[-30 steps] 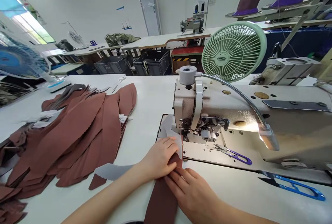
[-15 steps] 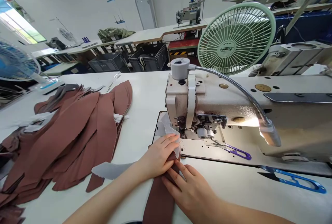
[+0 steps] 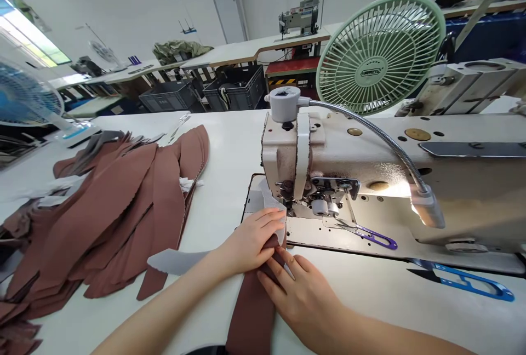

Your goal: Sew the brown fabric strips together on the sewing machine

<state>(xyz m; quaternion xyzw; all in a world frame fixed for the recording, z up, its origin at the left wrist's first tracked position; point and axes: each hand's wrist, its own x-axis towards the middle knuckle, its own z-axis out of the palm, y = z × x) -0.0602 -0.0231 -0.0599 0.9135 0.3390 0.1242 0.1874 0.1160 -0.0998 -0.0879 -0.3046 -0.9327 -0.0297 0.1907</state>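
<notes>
A brown fabric strip runs from the front of the table up to the sewing machine. On its upper end lies a pale mesh fabric piece, which reaches toward the needle area. My left hand presses over both layers, its fingers close together and its thumb at a fold of the brown fabric. Close below it, my right hand pinches the strip's right edge with its fingertips. Both hands touch near the fold. Under my left forearm passes a light grey fabric strip. The needle tip is too small to make out.
Stacked brown fabric pieces cover the table's left side. Purple-handled thread snips lie on the machine bed, blue snips on the table at right. A lamp bends over the bed. A green fan stands behind.
Both hands stay on the fabric, with the fingers shifted only slightly. The whole view has tilted a little, and the green fan's head has turned slightly.
</notes>
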